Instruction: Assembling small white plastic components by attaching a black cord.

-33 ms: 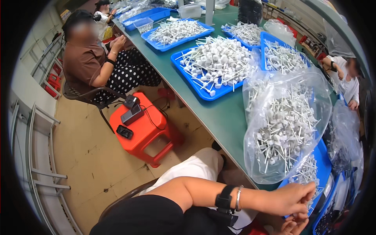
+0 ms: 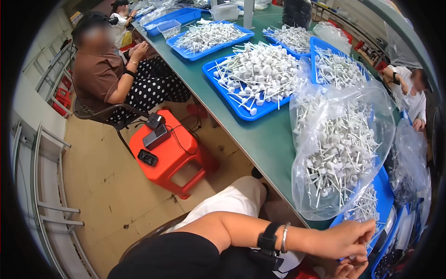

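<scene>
My left hand [image 2: 341, 238] reaches in from the lower edge, a black strap and a silver bangle on its wrist. Its fingers are bent and pinched together over my right hand [image 2: 349, 269], which shows only in part at the lower right, fingers curled. A tiny pale bit shows where the fingertips meet; what they hold is too small to name. Just beyond the hands lies a blue tray [image 2: 382, 188] with white plastic pieces, thin stems with blocky heads. A clear plastic bag [image 2: 304, 186] full of the same white stemmed pieces [image 2: 339, 149] partly covers that tray.
Heaped blue trays [image 2: 246, 110] stand farther along the green table [image 2: 260, 144]. At left, a red stool [image 2: 186, 160] carries small black devices [image 2: 157, 137] and cables. A seated person [image 2: 100, 69] works beyond it; another person [image 2: 411, 93] is across the table.
</scene>
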A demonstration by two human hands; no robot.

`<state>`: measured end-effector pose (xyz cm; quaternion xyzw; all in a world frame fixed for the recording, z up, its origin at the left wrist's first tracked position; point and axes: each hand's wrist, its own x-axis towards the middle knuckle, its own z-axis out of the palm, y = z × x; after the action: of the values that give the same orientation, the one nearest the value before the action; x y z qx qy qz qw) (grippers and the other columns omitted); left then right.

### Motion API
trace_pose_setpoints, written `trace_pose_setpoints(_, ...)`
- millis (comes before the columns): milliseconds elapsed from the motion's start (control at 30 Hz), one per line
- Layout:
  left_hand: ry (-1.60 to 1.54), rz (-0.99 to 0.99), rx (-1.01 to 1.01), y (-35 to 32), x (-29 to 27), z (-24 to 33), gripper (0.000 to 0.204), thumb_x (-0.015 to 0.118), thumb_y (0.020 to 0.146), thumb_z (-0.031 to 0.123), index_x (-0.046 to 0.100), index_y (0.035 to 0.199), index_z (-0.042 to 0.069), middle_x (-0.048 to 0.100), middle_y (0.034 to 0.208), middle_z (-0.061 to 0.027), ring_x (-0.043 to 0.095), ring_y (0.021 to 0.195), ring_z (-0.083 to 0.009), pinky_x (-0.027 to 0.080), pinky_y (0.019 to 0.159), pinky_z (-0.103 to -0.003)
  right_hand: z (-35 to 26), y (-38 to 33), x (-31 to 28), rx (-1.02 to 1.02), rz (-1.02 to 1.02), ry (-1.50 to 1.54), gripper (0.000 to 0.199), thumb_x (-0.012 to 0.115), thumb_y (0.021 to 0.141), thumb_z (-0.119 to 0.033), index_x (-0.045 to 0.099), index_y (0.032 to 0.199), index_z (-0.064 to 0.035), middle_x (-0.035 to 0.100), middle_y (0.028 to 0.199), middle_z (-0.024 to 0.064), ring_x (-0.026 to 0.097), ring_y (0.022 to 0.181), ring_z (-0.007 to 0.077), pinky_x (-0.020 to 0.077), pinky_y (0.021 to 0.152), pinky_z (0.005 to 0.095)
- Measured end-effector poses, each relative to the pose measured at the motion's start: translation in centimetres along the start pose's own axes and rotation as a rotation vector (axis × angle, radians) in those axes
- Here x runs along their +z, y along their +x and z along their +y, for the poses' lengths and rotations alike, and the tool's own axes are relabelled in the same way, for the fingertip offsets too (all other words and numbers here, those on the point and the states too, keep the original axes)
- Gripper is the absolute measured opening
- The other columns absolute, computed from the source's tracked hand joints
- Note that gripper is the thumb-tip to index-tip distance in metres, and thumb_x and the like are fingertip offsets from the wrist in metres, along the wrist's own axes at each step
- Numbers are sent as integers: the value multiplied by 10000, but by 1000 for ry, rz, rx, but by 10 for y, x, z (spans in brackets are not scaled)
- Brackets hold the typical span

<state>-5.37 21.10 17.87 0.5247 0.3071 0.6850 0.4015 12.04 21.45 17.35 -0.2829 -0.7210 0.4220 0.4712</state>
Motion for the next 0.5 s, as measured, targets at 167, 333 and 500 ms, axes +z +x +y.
trace_pose_setpoints(167, -188, 12, 3, -2, 8, -6, 110, 602, 841, 73, 547, 869, -18, 590, 762, -149, 597, 690, -317, 474, 631, -377, -16, 6, 13, 40, 188, -241, 337, 623, 988, -261, 505, 1180, -10, 608, 974, 100, 585, 840, 160, 464, 700, 270)
trace_pose_setpoints(333, -37, 46, 185, -8, 16, -27, 115, 578, 866, 54, 604, 943, -27, 608, 860, -170, 602, 864, -356, 476, 754, -419, -24, 16, -5, 241, 213, -208, 119, 591, 971, -72, 549, 1075, -33, 663, 972, 140, 654, 768, 175, 565, 588, 264)
trace_pose_setpoints(500, 500, 45, 372, -35, 19, -28, 203, 652, 796, 120, 525, 919, 21, 587, 787, -133, 626, 763, -312, 496, 601, -396, -10, -10, -23, 363, 226, -106, 240, 631, 976, -191, 559, 1128, -20, 615, 864, 74, 555, 740, 129, 432, 652, 251)
